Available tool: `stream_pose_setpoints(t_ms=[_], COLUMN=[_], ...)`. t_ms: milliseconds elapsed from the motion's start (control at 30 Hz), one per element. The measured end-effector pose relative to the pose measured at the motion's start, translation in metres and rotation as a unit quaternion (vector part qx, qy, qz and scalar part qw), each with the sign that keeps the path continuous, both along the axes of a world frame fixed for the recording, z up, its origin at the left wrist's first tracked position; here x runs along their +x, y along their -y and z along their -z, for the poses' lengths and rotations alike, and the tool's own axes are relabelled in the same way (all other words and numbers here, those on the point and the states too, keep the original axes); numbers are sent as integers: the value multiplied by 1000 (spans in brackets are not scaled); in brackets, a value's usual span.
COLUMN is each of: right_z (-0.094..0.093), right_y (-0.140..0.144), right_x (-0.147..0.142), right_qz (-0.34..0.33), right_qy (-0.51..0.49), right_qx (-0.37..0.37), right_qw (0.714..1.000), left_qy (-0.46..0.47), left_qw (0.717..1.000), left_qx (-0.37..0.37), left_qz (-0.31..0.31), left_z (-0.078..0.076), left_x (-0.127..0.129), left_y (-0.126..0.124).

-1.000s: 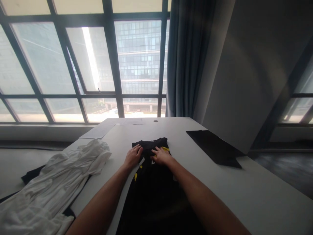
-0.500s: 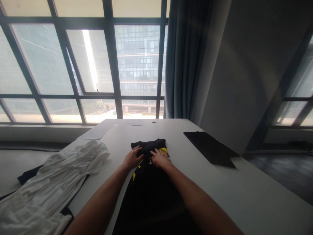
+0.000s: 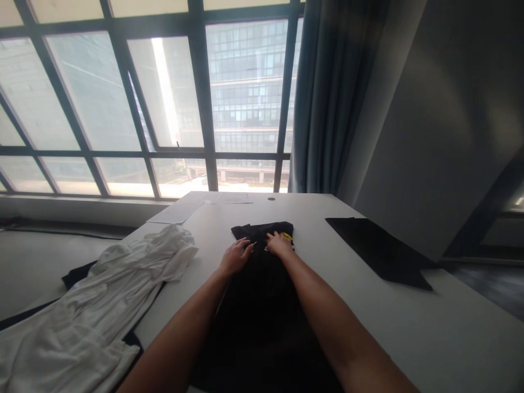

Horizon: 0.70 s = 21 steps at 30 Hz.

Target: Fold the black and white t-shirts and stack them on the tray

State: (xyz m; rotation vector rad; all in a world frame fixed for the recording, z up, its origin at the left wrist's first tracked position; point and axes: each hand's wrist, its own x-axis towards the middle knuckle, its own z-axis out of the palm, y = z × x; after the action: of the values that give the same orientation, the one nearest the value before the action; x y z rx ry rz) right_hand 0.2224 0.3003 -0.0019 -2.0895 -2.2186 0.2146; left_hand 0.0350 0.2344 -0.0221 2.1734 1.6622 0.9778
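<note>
A black garment (image 3: 262, 311) with yellow and white print, seemingly a T-shirt, lies lengthwise on the white table (image 3: 409, 333), its far end bunched. My left hand (image 3: 237, 255) rests on the left side of the garment near that end, fingers stretched out and apart. Close by on the right, my right hand (image 3: 280, 244) lies over the cloth beside a bit of yellow print, its fingers spread too. Neither hand visibly grips the fabric. Both forearms cover parts of the garment's edges.
Crumpled white clothing (image 3: 135, 284) lies over dark cloth at the left. A flat black sheet (image 3: 376, 251) is on the right side of the table. White paper sheets (image 3: 176, 210) lie at the far left edge. Beyond stand windows and a blue-grey curtain (image 3: 331, 109).
The camera view has shifted, moving everything rightward. Less yellow print shows: the patches on the garment's left edge are out of sight, and the fabric at the far end lies differently.
</note>
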Motion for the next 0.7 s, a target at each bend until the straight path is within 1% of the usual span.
stream_pose_setpoints(t_ms=[67,133,200,267,333,400,500,600,700], right_z=[0,0,1,1,0,-2,-7,-14,-20], right_y=[-9,-11,-6,6,23,44,82,123,162], right_x=[-1,-2,-2,-1,1,5,15,28,43], right_qz=[8,7,-1,-13,-16,-14,-3,18,38], right_qy=[-3,-7,-12,-14,-12,-11,-14,-15,-13], right_qx=[-1,6,30,59,67,60,40,32,38], right_qw=[1000,1000,999,998,998,998,999,999,998], left_qy=[-6,-18,-23,0,42,85,113,92,76], left_qw=[1000,1000,1000,1000,998,994,988,990,992], left_qx=[-6,-10,-13,-21,-37,-59,-92,-92,-81], left_qz=[6,11,16,20,26,34,41,46,55], left_z=[0,-1,-2,-4,-5,-6,-8,-10,-13], left_x=[-1,-2,-4,-7,-10,-14,-17,-17,-15], left_y=[1,2,2,2,1,3,14,38,73])
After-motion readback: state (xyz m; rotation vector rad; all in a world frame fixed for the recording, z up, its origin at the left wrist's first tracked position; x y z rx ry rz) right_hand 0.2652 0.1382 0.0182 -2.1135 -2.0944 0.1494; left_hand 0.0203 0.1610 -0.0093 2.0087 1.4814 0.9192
